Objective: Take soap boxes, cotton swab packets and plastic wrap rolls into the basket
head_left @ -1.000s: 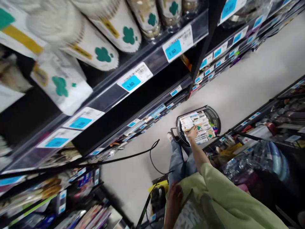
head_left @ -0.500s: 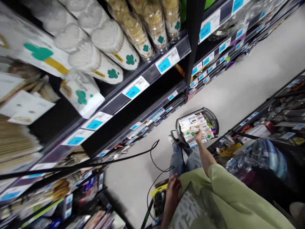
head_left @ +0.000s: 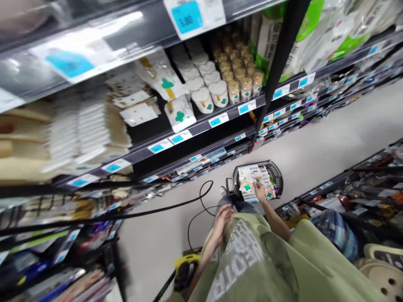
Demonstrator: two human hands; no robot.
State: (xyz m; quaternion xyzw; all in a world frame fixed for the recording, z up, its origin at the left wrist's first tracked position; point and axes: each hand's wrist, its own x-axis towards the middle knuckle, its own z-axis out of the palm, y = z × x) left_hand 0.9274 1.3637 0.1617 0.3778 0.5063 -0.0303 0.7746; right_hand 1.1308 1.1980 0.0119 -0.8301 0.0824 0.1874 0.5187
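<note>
A black shopping basket (head_left: 277, 174) sits on the floor, filled with flat white packets (head_left: 252, 172) that bear green clover marks. My right hand (head_left: 260, 191) reaches down into it, fingers curled at the edge of a white packet (head_left: 247, 187) on top; the grip is small and partly blurred. In front of the shirt, my left hand (head_left: 224, 214) is raised, its fingers loosely bent and apart, holding nothing.
Shelves on the left carry white cups (head_left: 203, 98), jars of toothpick-like sticks (head_left: 234, 90) and clover-marked bags (head_left: 181, 113). Another stocked shelf (head_left: 327, 186) runs along the right. A black cable (head_left: 189, 201) crosses the aisle, near a yellow-and-black object (head_left: 185, 268).
The view has swung so more of the left shelf shows. My left hand has risen in front of the shirt; my right hand stays over the basket with the packet lower against the others.
</note>
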